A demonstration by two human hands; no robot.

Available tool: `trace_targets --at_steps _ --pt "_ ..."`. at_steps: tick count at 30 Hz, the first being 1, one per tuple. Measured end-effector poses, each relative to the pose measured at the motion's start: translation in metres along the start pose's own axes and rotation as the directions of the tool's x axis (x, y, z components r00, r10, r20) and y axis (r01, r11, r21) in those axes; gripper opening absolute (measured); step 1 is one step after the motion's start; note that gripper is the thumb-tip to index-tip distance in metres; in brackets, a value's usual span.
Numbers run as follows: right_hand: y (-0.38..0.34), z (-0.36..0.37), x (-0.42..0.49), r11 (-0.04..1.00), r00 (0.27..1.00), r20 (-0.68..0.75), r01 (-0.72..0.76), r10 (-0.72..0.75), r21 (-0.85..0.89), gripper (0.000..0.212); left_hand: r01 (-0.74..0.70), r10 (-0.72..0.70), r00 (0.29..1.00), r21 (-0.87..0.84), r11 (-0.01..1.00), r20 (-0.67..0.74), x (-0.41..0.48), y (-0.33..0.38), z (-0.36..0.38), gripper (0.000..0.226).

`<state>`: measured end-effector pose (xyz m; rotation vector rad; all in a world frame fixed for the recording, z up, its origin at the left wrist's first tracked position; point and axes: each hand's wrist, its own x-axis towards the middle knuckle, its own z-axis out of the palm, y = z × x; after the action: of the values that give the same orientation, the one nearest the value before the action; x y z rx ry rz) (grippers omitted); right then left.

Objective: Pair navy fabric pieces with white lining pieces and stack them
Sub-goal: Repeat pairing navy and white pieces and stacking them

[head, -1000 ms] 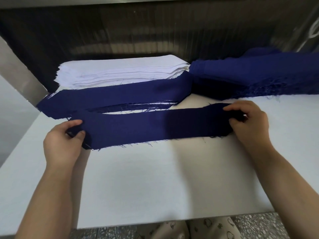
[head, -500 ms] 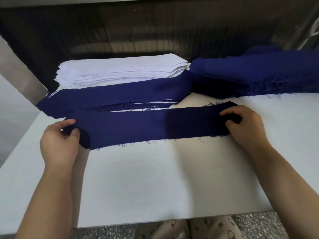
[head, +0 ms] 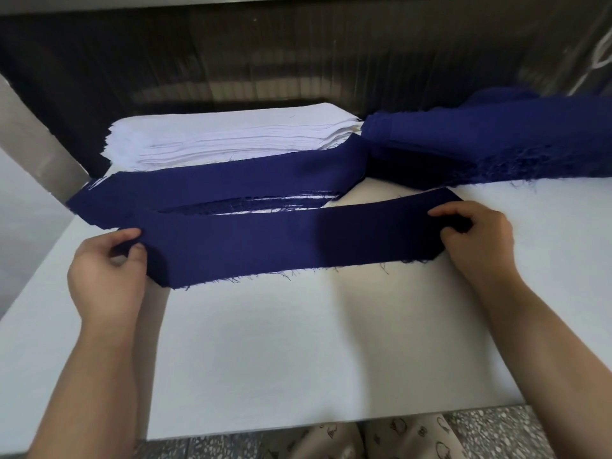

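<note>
A long navy fabric strip point(head: 298, 240) with frayed edges is stretched across the white table between my hands. My left hand point(head: 106, 270) pinches its left end and my right hand point(head: 477, 240) pinches its right end. Just behind it lies a stack of paired pieces point(head: 231, 183), navy on top with white edges showing at its front. Farther back sits a pile of white lining pieces point(head: 228, 137). A heap of navy fabric pieces point(head: 496, 140) lies at the back right.
The white table point(head: 314, 342) reaches to its near edge by my knees. A grey slanted panel point(head: 36, 150) borders the back left. A dark wall runs behind the piles. Speckled floor point(head: 490, 432) shows below the table edge.
Both hands have carried the navy strip a little farther from me, toward the paired stack. The strip's right end has risen slightly. The grip on both ends is unchanged.
</note>
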<state>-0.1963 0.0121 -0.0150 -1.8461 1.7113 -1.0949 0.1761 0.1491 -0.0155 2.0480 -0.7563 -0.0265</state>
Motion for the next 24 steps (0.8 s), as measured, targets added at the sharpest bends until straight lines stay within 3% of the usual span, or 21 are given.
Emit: trace_targets --at_steps 6,10,15,17,20,24 --pt "0.0018 0.0007 0.0002 0.999 0.997 0.075 0.024 -0.022 -0.028 0.04 0.023 -0.023 1.0 0.006 1.0 0.015 0.001 0.0011 -0.0008 0.026" --pt "0.0007 0.0033 0.0005 0.993 0.992 0.094 0.088 -0.08 -0.081 0.033 0.028 -0.049 0.995 0.218 0.976 0.091 0.0001 0.0029 0.0008 0.03" --pt "-0.0011 0.0024 -0.0019 0.979 0.992 0.047 0.126 -0.119 -0.163 0.027 0.033 -0.073 0.991 0.326 0.945 0.113 0.0009 0.0032 0.0012 0.036" --pt "-0.0008 0.0022 -0.0024 0.949 0.995 0.048 0.096 -0.086 -0.299 0.032 0.068 -0.102 0.992 0.345 0.936 0.08 0.0007 0.0049 0.0016 0.041" --pt "-0.0035 0.0018 -0.0021 0.885 0.991 0.102 -0.03 0.087 -0.465 0.049 0.107 -0.13 0.99 0.317 0.942 0.052 0.0004 0.0069 0.0017 0.049" --pt "-0.0061 0.0038 -0.0019 0.877 0.988 0.116 -0.037 0.105 -0.479 0.053 0.048 -0.066 0.995 0.24 0.97 0.069 -0.0025 0.0088 0.0012 0.042"
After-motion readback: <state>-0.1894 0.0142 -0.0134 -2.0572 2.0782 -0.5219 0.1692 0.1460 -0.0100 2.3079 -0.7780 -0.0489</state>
